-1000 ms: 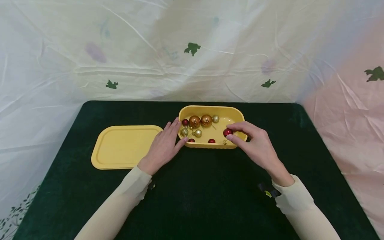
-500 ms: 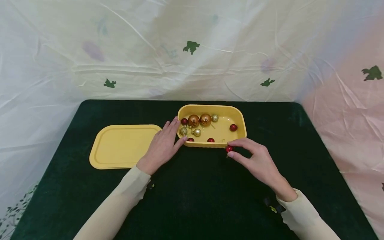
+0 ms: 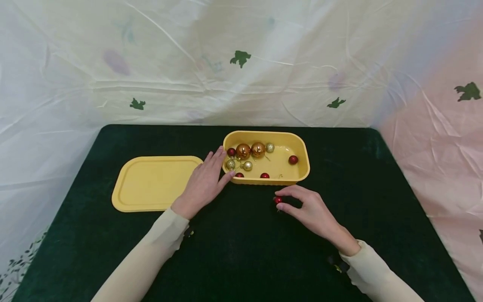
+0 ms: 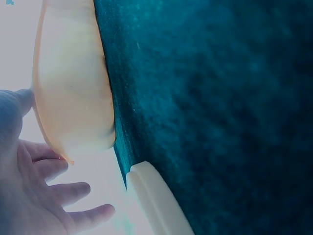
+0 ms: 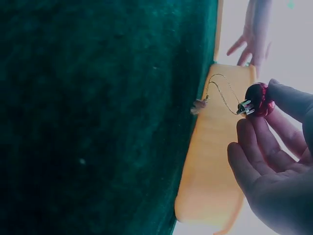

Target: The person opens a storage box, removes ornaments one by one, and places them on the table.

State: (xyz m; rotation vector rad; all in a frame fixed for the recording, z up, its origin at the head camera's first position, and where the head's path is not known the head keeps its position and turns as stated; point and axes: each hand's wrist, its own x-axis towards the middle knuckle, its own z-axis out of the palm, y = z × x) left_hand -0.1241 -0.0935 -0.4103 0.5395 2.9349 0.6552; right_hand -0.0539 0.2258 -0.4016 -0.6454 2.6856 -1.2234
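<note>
My right hand (image 3: 311,212) pinches a small shiny red bauble (image 3: 278,200) between thumb and fingers, just in front of the yellow box (image 3: 264,181). In the right wrist view, a thin gold string loop (image 5: 222,93) hangs from the bauble's metal cap. My left hand (image 3: 203,180) rests against the box's left end, its fingers extended and thumb near the front corner. Inside the box lie two larger copper baubles (image 3: 243,151), several small gold baubles (image 3: 247,166) and several red baubles (image 3: 293,160). The front wall partly hides two red ones.
A yellow lid (image 3: 154,184) lies flat on the dark green tablecloth (image 3: 241,251), left of the box and partly behind my left hand. Pale patterned curtains (image 3: 286,63) rise behind the table and at both sides.
My right hand has carried the red bauble from over the box's right end across the front rim toward me, then slightly left. A red bauble at that end now shows. My left hand stays put.
</note>
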